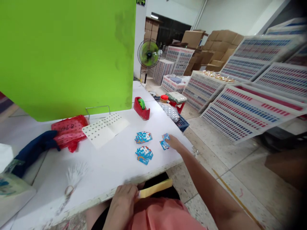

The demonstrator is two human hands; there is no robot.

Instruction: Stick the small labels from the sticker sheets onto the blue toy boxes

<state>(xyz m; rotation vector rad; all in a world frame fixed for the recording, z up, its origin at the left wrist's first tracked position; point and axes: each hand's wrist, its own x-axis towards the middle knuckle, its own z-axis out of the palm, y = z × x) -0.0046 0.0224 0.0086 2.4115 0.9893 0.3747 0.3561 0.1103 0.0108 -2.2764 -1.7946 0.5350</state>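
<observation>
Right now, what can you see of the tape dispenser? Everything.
The tape dispenser is red and glossy, plastic by its look, with a green tape roll in it. It sits upright on the white table, just beside the green panel; whether they touch is unclear. No hand touches it.

The person wears a salmon-pink top (163, 214), its cloth plain where it shows and gathered in soft, loose folds across the front. Below it is 1 black garment (175, 192), also plain, covering the lap; its exact cut is hard to tell. Part of 1 leg (91, 214) shows bare beside the dark cloth. Both hands are bare, the left hand (122, 203) with a broad back and rounded knuckles, the right hand (173, 142) smaller in view and slightly blurred. The 2 forearms are bare too, the right one slim at the wrist and fuller towards the elbow.
</observation>
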